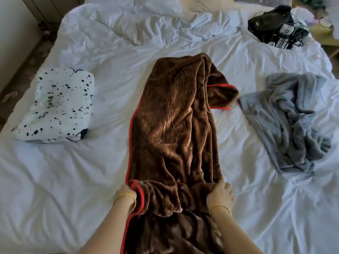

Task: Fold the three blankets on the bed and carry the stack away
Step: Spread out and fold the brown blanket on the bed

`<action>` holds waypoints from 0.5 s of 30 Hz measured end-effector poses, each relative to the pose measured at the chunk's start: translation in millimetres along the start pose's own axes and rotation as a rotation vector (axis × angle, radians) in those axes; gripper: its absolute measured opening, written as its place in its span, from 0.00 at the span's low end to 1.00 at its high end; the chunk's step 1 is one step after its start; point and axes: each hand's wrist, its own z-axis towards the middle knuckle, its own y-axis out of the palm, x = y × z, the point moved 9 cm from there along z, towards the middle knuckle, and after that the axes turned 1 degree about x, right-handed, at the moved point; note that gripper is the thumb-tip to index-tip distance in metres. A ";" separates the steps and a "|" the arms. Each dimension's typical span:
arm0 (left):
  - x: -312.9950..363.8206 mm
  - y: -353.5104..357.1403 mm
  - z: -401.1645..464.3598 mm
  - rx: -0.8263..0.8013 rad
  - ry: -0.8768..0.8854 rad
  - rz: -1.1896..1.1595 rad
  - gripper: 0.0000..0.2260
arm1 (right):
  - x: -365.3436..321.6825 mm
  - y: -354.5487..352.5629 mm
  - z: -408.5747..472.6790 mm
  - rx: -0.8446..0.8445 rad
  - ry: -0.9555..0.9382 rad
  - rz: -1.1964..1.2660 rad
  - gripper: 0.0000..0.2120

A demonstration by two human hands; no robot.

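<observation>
left hand [126,194]: grips brown blanket [174,129] red-trimmed edge, for folding
right hand [221,194]: clutches opposite edge
spotted blanket [55,105]: folded, far left of left hand
grey blanket [291,121]: crumpled, beyond right hand

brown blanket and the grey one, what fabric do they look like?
Brown blanket: looks like plush fleece or velvety synthetic; sheen streaks catch the light along its folds, and a red binding edges it. Grey blanket: looks like a softer, matte fleece; fuzzy nap, thick rounded wrinkles, no shine. Exact fibre cannot be told from the picture.
</observation>
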 end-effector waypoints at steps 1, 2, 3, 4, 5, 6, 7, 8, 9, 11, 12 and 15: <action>20.4 -6.2 7.4 0.003 0.060 0.013 0.19 | -23.8 -8.7 6.6 0.046 -0.081 -0.006 0.23; 34.7 -10.4 14.4 0.004 0.105 0.004 0.21 | -44.7 -14.0 12.2 0.060 -0.156 0.002 0.22; 53.7 -21.5 24.5 0.032 0.145 0.010 0.22 | -66.4 -20.4 20.2 0.070 -0.222 0.013 0.22; 68.5 -31.2 37.1 0.072 0.172 0.030 0.23 | -85.5 -23.0 29.5 0.057 -0.272 0.005 0.22; 84.0 -43.2 46.9 0.116 0.197 0.048 0.22 | -102.7 -25.1 38.1 0.060 -0.316 0.010 0.22; 95.9 -53.5 55.4 0.152 0.215 0.045 0.20 | -115.4 -27.5 47.2 0.069 -0.343 0.009 0.22; 105.0 -60.9 64.6 0.175 0.223 0.033 0.19 | -125.8 -28.9 57.3 0.085 -0.366 0.016 0.21; 113.8 -66.9 77.3 0.189 0.232 0.011 0.18 | -137.0 -29.8 68.0 0.093 -0.377 0.009 0.21; 123.0 -73.8 89.0 0.208 0.239 -0.010 0.19 | -148.3 -32.6 79.5 0.110 -0.387 0.009 0.22; 137.9 -82.7 115.7 0.219 0.244 -0.047 0.22 | -170.0 -33.8 99.8 0.135 -0.414 0.026 0.22; 144.2 -83.9 128.9 0.212 0.243 -0.079 0.24 | -183.0 -32.2 108.0 0.149 -0.438 0.052 0.21; 167.3 -76.5 159.9 0.084 0.261 -0.304 0.24 | -234.5 -21.5 116.7 0.169 -0.580 0.154 0.20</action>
